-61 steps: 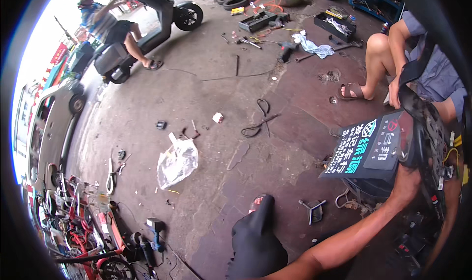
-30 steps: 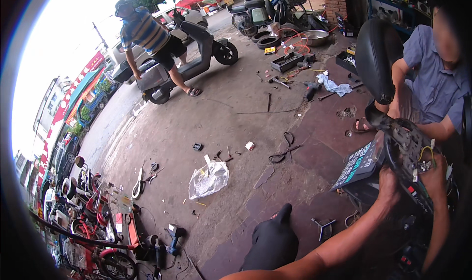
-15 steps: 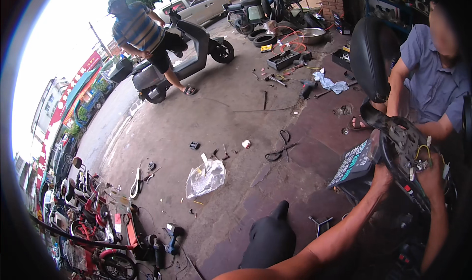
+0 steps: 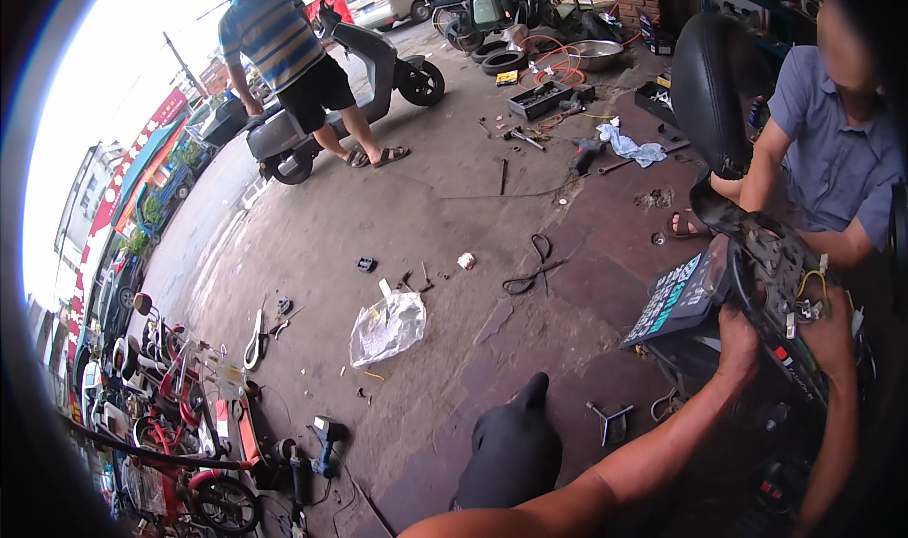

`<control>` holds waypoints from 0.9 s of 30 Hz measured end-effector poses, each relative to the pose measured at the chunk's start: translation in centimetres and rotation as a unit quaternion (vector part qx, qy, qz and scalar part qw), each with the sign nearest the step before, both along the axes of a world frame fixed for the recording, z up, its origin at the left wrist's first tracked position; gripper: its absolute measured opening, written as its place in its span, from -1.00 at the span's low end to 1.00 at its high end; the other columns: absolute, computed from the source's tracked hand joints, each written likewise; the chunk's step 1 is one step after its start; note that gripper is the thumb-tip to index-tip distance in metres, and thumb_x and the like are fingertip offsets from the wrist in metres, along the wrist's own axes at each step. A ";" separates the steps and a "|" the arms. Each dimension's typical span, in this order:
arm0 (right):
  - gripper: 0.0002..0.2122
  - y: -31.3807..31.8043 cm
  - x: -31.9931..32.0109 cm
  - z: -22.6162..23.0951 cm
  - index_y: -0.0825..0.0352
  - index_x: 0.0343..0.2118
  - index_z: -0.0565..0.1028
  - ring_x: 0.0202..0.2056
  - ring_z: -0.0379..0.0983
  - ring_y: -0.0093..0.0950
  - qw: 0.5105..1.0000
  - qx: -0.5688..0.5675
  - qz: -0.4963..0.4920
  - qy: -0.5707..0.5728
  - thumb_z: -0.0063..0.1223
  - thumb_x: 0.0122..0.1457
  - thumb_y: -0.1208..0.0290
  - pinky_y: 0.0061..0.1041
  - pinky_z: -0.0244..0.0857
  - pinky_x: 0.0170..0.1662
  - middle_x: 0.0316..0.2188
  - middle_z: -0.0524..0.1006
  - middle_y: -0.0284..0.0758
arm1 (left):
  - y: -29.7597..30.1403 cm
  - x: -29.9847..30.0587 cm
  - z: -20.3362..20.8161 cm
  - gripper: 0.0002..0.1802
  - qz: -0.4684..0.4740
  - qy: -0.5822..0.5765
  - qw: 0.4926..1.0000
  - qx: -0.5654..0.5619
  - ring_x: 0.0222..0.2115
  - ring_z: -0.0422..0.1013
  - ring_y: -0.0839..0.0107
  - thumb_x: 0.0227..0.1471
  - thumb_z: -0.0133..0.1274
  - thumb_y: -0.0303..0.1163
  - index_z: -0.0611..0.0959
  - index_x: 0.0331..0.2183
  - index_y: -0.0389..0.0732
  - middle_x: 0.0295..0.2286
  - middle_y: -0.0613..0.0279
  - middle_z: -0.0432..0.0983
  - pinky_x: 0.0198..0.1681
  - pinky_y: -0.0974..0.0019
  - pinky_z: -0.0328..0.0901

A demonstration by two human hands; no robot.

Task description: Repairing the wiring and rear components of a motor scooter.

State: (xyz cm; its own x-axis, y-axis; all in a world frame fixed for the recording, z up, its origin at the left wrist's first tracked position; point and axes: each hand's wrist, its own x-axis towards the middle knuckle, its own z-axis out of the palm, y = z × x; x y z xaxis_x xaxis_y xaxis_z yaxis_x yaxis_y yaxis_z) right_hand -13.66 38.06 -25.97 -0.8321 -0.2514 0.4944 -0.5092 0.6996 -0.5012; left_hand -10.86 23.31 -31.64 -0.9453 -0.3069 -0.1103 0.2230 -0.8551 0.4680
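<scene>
My left hand (image 4: 737,341) grips the near edge of a black scooter body panel (image 4: 787,356) at the right; its fingertips are partly hidden. Beside it, my right hand (image 4: 829,334) is closed around small pale wire connectors (image 4: 807,309) on the panel's upper side. A yellow wire (image 4: 811,279) loops above that hand. A grey metal bracket (image 4: 762,245) lies just beyond both hands. Left of my left hand is a dark box with a printed label (image 4: 673,302). Opposite, a co-worker in a blue-grey shirt (image 4: 832,150) reaches toward the bracket's far side.
Scissors (image 4: 534,269), a crumpled plastic bag (image 4: 389,328) and a metal T-shaped tool (image 4: 610,423) lie on the floor. A black seat (image 4: 716,103) stands beside the co-worker. Red bikes (image 4: 180,443) fill the lower left. Another person stands by a grey scooter (image 4: 369,84).
The person by the grey scooter has straightened up and now stands with both feet on the ground. My view has shifted slightly; both my hands keep their places on the panel and connectors.
</scene>
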 end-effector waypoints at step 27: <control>-0.76 -2.7 0.8 2.3 0.44 -0.33 0.49 -0.29 0.49 -0.36 0.998 0.037 0.036 -0.041 0.23 -0.14 0.61 -0.41 0.32 -0.22 -0.39 0.53 -0.18 | -2.6 0.5 -0.3 -0.62 -0.072 0.067 0.995 -0.003 -0.31 0.42 0.55 0.02 0.11 -0.37 0.51 -0.09 -0.23 -0.27 0.36 0.49 -0.23 0.41 0.33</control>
State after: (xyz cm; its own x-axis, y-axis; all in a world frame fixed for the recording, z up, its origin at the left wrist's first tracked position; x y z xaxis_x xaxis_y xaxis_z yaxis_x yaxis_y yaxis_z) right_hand -12.85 35.34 -23.69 -0.8468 -0.3458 0.4042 -0.5199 0.6986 -0.4916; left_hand -10.35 20.68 -31.89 -0.9855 -0.1683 0.0208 0.1598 -0.8801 0.4471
